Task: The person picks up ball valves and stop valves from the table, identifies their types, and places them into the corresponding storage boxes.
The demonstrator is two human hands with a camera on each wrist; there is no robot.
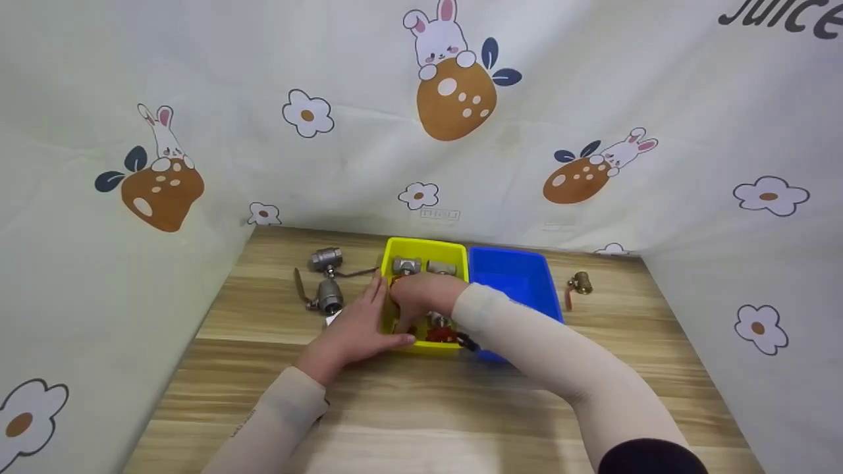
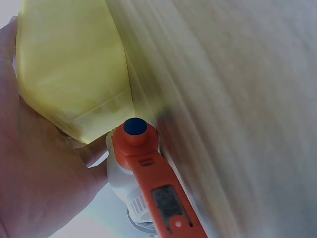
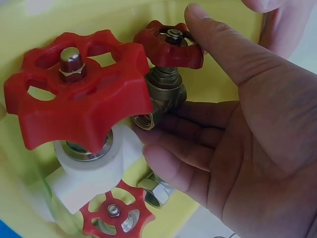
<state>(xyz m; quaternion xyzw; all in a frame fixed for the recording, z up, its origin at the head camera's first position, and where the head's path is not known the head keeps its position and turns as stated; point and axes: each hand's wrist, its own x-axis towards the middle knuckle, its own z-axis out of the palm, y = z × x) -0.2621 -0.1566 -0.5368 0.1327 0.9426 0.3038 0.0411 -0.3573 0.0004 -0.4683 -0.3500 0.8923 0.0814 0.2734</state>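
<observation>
My right hand (image 1: 425,293) reaches down inside the yellow bin (image 1: 428,243). In the right wrist view its fingers curl round a small brass gate valve (image 3: 166,89), and the thumb lies against that valve's red handwheel (image 3: 156,47). Beside it stands a white-bodied valve (image 3: 94,171) with a large red handwheel (image 3: 84,84). Another red handwheel (image 3: 116,210) shows below. My left hand (image 1: 359,329) rests on the bin's left front corner, fingers extended along the side and thumb over the front rim. Next to it lies a white valve (image 2: 126,183) with an orange lever (image 2: 163,193).
A blue bin (image 1: 510,252) stands right of the yellow one. Two metal lever valves (image 1: 327,259) (image 1: 329,296) lie on the table's left side. One brass valve (image 1: 581,283) with a reddish lever lies beyond the blue bin. Printed cloth (image 1: 355,171) hangs behind and at both sides.
</observation>
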